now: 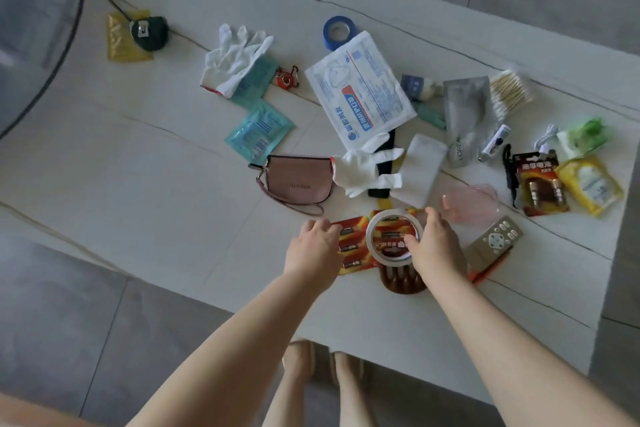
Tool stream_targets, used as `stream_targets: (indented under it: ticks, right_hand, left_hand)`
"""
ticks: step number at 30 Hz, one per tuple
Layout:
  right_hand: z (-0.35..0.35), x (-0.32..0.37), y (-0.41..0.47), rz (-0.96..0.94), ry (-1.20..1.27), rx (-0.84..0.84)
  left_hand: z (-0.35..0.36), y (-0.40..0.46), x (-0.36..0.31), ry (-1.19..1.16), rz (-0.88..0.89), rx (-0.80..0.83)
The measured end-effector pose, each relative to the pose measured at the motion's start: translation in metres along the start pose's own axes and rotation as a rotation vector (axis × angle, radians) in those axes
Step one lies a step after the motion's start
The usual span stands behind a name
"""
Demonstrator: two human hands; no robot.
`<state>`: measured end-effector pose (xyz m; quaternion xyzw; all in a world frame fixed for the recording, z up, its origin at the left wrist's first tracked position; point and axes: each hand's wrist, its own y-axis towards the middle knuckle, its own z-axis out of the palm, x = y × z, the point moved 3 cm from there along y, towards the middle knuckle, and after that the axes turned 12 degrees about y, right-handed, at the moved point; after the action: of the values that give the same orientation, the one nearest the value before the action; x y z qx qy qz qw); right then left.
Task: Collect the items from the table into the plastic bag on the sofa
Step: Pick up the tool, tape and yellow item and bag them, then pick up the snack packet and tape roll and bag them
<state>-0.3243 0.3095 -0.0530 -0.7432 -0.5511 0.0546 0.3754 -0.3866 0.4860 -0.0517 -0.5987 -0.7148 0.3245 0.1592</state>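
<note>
Items [360,104] crowding table's [173,184] near edge

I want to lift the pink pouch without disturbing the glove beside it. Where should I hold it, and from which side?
Pinch the pink pouch at its left edge, coming from the left, or take the wrist strap along its near edge. It lies flat, and the white glove touches its right end, so a grip there would likely drag the glove.

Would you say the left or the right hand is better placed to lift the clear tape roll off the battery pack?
Probably the right hand: its fingers already curl round the clear tape roll. The left hand rests on the battery pack beside it, able to hold it down.
</note>
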Motion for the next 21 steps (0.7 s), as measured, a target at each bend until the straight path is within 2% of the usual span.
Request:
stream_targets:
  ticks: [9, 15, 18, 21]
  right_hand:
    - [0.001, -0.029, -0.004, 0.005, 0.121, -0.031]
    - [-0.005, -0.039, -0.009, 0.013, 0.272, 0.053]
    - [-0.005, -0.041, -0.011, 0.031, 0.398, 0.098]
    - [-0.005, -0.042, -0.013, 0.109, 0.602, 0.104]
  left_hand:
    - [0.024, 0.027, -0.025, 0.200, 0.016, 0.004]
    - [0.026, 0.028, -0.023, 0.273, -0.026, -0.032]
    - [0.025, 0.022, -0.018, 0.142, -0.067, 0.025]
    - [0.020, 0.016, -0.008, -0.171, -0.201, 0.096]
